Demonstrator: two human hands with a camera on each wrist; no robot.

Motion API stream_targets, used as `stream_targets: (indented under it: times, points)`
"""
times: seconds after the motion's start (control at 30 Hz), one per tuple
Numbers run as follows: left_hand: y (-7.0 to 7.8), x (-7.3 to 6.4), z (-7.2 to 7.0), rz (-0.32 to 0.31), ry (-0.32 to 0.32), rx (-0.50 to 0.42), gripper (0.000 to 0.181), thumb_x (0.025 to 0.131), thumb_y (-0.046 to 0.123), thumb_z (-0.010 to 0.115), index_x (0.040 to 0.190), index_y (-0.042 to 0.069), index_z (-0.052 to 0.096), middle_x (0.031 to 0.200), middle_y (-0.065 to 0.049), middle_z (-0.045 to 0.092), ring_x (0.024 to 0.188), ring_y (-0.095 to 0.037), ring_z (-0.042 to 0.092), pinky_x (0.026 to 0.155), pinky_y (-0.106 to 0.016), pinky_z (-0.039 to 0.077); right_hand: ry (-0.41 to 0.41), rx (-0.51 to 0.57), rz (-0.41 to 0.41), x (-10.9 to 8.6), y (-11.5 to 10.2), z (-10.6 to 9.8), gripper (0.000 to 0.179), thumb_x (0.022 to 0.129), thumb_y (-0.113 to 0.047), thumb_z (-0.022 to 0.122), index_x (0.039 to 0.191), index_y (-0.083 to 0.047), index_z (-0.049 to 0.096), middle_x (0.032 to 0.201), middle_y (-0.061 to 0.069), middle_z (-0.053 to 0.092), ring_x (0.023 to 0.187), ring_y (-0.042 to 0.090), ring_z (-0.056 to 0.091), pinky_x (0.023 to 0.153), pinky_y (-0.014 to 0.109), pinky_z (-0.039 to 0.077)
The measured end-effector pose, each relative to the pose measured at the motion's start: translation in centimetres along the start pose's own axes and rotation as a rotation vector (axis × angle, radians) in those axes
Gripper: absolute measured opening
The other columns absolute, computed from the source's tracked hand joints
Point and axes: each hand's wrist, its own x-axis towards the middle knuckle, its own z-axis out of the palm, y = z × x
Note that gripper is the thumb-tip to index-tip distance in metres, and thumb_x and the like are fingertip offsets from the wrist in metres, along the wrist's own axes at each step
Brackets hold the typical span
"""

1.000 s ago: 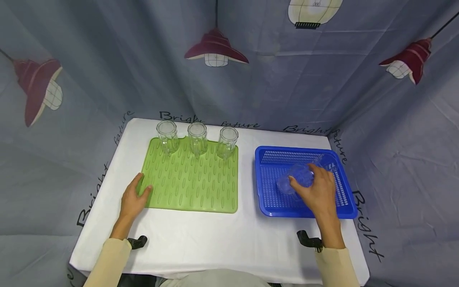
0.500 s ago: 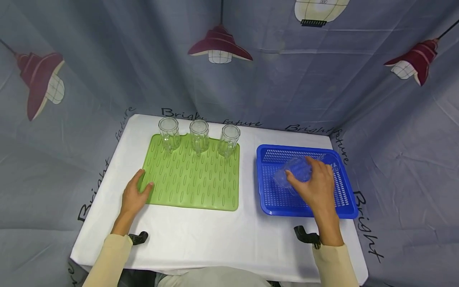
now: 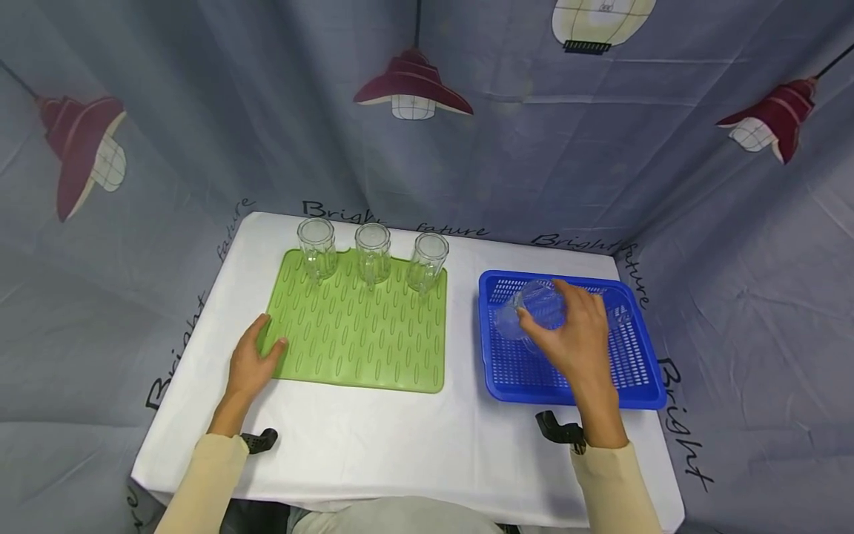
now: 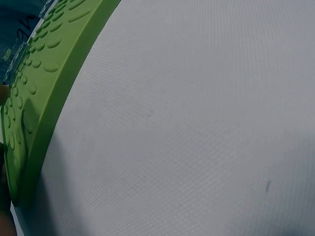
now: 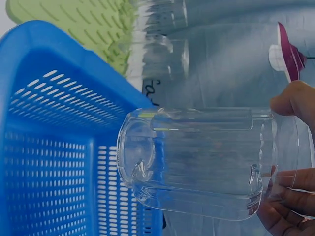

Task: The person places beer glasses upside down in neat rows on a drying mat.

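Note:
My right hand (image 3: 580, 337) holds a clear glass mug (image 3: 542, 304) over the left back part of the blue basket (image 3: 574, 397). In the right wrist view, thumb and fingers (image 5: 295, 196) hold the mug (image 5: 206, 162) around one end, and its body lies sideways across the picture. My left hand (image 3: 250, 367) rests at the left edge of the green mat (image 3: 353, 348), thumb and forefinger spread apart. Only a bit of that hand shows at the edge of the left wrist view, beside the mat (image 4: 54, 69).
Three clear glass mugs stand in a row along the mat's back edge: left (image 3: 316, 248), middle (image 3: 373, 254) and right (image 3: 428, 262). More clear glass (image 3: 619, 315) shows in the basket's right part. A white cloth (image 3: 373, 445) covers the table; a grey curtain (image 3: 280, 111) surrounds it.
My right hand has moved left and toward the back with the mug, from the middle of the basket to its left back part. The left hand stays at the mat's edge.

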Motion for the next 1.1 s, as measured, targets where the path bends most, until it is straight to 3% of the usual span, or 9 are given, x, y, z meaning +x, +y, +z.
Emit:
stream_targets:
  times: [0.43,0.7,1.1]
  points:
    - [0.5,-0.5,-0.2,0.011,0.061,-0.008,0.071,0.109,0.027,0.061,0.17,0.007,0.03,0.172,-0.028,0.034,0.161,-0.052,0.03,0.131,-0.069,0.026,0.012,0.031,-0.015,0.8,-1.6,0.9,0.075,0.084,-0.041,0.087,0.144,-0.003,0.065,0.133,0.024,0.071,0.113,0.039,0.056,0.09,0.055,0.047]
    - [1.1,-0.5,-0.3,0.062,0.088,-0.014,0.07,0.107,0.022,0.064,0.168,0.006,0.033,0.171,-0.027,0.037,0.16,-0.052,0.032,0.131,-0.069,0.027,-0.002,0.049,-0.042,1.4,-2.9,1.4,0.076,0.084,-0.042,0.088,0.145,-0.003,0.065,0.136,0.024,0.071,0.12,0.041,0.057,0.099,0.061,0.05]
    - [3.0,-0.7,0.4,0.116,0.082,-0.043,0.068,0.106,0.021,0.067,0.165,0.004,0.038,0.169,-0.029,0.039,0.159,-0.052,0.034,0.129,-0.071,0.029,0.005,0.087,-0.137,2.1,-5.1,2.7,0.075,0.081,-0.041,0.09,0.14,0.0,0.067,0.134,0.023,0.072,0.12,0.043,0.06,0.1,0.059,0.051]
